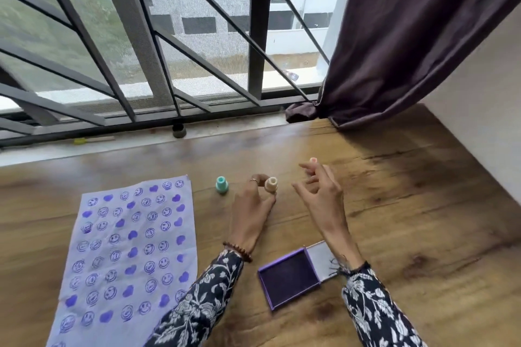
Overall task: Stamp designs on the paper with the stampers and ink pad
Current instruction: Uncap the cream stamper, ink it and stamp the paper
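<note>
A pale purple paper (pixel 127 256) covered with purple smiley and heart prints lies on the wooden table at the left. A teal stamper (pixel 222 184) stands just beyond its far right corner. My left hand (pixel 251 211) pinches a beige stamper (pixel 271 184) that stands on the table. My right hand (pixel 321 191) hovers to the right with fingers loosely curled, just in front of a pink stamper (pixel 313 160); whether it touches the stamper I cannot tell. The open purple ink pad (pixel 290 276) sits near me, between my forearms, its lid folded out under my right wrist.
The wooden table (pixel 423 220) runs to a white wall on the right. A dark purple curtain (pixel 408 36) hangs over the far right corner. A barred window with a sill (pixel 112 146) borders the far edge; a small dark cup (pixel 178 130) rests there.
</note>
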Motion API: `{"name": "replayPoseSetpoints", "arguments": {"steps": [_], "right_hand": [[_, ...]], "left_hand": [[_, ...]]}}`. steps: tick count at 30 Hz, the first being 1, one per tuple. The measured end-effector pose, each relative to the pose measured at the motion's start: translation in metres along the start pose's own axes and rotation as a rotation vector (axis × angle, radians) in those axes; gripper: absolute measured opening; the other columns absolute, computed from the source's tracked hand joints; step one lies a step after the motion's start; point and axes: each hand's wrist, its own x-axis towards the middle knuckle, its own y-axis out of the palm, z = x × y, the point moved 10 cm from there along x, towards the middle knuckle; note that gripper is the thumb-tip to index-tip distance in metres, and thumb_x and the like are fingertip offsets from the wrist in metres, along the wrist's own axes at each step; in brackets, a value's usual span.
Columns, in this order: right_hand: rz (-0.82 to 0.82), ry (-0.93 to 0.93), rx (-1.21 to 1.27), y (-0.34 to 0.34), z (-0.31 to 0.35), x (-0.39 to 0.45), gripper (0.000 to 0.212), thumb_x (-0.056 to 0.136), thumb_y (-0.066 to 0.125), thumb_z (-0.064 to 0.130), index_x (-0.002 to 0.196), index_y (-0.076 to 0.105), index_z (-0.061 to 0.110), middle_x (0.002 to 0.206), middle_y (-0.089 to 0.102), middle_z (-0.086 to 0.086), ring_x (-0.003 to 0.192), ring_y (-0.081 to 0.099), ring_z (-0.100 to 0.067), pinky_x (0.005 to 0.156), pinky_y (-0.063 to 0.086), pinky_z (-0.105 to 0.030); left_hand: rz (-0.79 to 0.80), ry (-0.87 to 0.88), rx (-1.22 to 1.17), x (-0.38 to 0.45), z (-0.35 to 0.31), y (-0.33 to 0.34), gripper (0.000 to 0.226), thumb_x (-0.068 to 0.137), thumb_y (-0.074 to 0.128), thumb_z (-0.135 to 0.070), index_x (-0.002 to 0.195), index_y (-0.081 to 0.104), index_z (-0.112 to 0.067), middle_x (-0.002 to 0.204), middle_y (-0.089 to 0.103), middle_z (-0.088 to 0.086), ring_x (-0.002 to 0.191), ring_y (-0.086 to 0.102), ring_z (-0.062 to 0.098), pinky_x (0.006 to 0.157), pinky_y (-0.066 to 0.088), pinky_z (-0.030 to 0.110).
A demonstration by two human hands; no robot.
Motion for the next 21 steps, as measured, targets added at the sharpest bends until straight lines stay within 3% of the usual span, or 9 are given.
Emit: {"name": "replayPoseSetpoints", "arguments": {"steps": [2,4,8,13,16,21], "right_hand": [[0.074,-0.002,0.102,0.007,0.018,-0.02,0.034,0.076,0.073,0.023,0.108,0.061,0.027,0.102,0.058,0.006,0.083,0.06,-0.01,0.067,0.051,-0.014],[0.145,0.001,0.156,0.011,0.033,-0.04,0.032,0.075,0.073,0.031,0.105,0.062,0.035,0.099,0.06,0.009,0.083,0.061,-0.005,0.066,0.051,-0.012],[0.176,-0.015,0.242,0.002,0.056,-0.076,0.023,0.075,0.073,0.025,0.094,0.067,0.036,0.089,0.068,0.013,0.079,0.065,-0.002,0.067,0.049,-0.01],[0.228,0.152,0.606,-0.002,0.048,-0.091,0.012,0.079,0.07,0.015,0.088,0.071,0.022,0.084,0.075,-0.001,0.08,0.069,-0.013,0.076,0.057,-0.026],[0.253,0.233,0.755,0.004,0.045,-0.111,0.008,0.082,0.065,0.013,0.085,0.072,0.015,0.077,0.075,0.004,0.075,0.068,-0.008,0.067,0.054,-0.015],[0.246,0.495,0.867,0.025,0.022,-0.139,0.018,0.087,0.057,0.017,0.075,0.07,0.013,0.068,0.066,-0.003,0.061,0.06,-0.009,0.06,0.052,-0.013]], "left_hand": [[0.005,0.056,-0.019,-0.018,-0.012,-0.01,0.021,0.08,0.063,-0.019,0.099,0.058,-0.019,0.092,0.068,0.001,0.061,0.063,0.015,0.06,0.053,0.034],[0.015,0.108,-0.037,-0.04,-0.025,-0.021,0.018,0.081,0.062,-0.023,0.099,0.057,-0.022,0.087,0.065,-0.006,0.054,0.058,0.008,0.054,0.049,0.027],[0.04,0.086,-0.173,-0.079,-0.029,-0.046,0.023,0.078,0.067,-0.015,0.099,0.062,-0.024,0.087,0.066,-0.006,0.061,0.061,0.008,0.06,0.056,0.033],[0.167,-0.049,-0.577,-0.094,-0.019,-0.05,0.025,0.071,0.076,-0.011,0.09,0.069,-0.026,0.089,0.075,-0.005,0.087,0.07,0.006,0.073,0.054,0.014],[0.143,-0.026,-0.587,-0.111,-0.017,-0.053,0.024,0.069,0.077,-0.012,0.085,0.071,-0.03,0.082,0.076,-0.015,0.084,0.07,0.004,0.071,0.051,0.009],[0.112,0.033,-0.485,-0.127,-0.011,-0.055,0.026,0.068,0.078,-0.014,0.083,0.072,-0.035,0.076,0.075,-0.019,0.08,0.07,0.003,0.071,0.053,0.012]]}}
